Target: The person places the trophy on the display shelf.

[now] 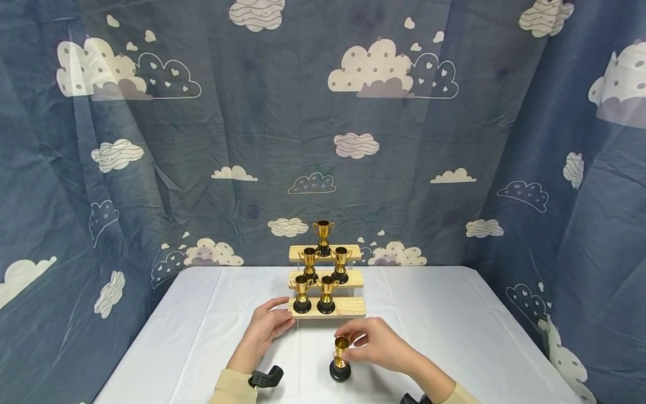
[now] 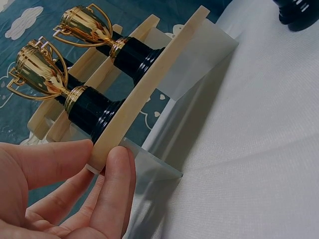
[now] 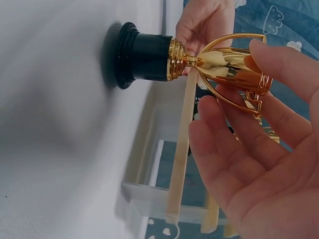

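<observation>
Low in the frame's centre, the right hand (image 1: 375,343) pinches an upright trophy (image 1: 340,359) on the bench (image 1: 454,320), just below the stepped shelf (image 1: 348,306), whose left end the left hand (image 1: 267,328) holds.

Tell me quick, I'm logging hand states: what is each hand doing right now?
Left hand: pinches the left end of the wooden stand's bottom shelf.
Right hand: holds the gold trophy by its cup, base on the table.

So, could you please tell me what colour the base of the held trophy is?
Black base, clearest in the right wrist view.
</observation>
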{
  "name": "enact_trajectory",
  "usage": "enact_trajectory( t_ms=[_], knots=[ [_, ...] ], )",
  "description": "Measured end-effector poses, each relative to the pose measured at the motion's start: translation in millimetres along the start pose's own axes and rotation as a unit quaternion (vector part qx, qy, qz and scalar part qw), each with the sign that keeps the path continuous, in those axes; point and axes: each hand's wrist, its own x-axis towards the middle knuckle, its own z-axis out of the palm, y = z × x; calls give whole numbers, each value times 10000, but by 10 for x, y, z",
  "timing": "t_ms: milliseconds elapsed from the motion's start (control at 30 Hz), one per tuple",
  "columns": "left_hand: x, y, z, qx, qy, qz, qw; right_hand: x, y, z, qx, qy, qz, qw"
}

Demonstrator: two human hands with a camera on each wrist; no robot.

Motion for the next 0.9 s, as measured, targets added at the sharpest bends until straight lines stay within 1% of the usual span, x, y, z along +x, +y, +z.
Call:
enact_trajectory(
  t_ms=[100, 267, 567, 900],
  knots=[
    [-8, -3, -5, 36, -32, 39, 10000, 1, -14, -2, -4, 26, -12, 10000],
    [-4, -13, -14, 90, -21, 1, 10000, 8, -38, 1, 16, 111, -59, 9999],
    [15, -23, -6, 131, 64, -74, 9999, 11, -77, 4, 50, 401, -1, 9992],
    [-6, -21, -13, 77, -56, 3, 10000, 24, -107, -14, 126, 599, -83, 9981]
  ],
)
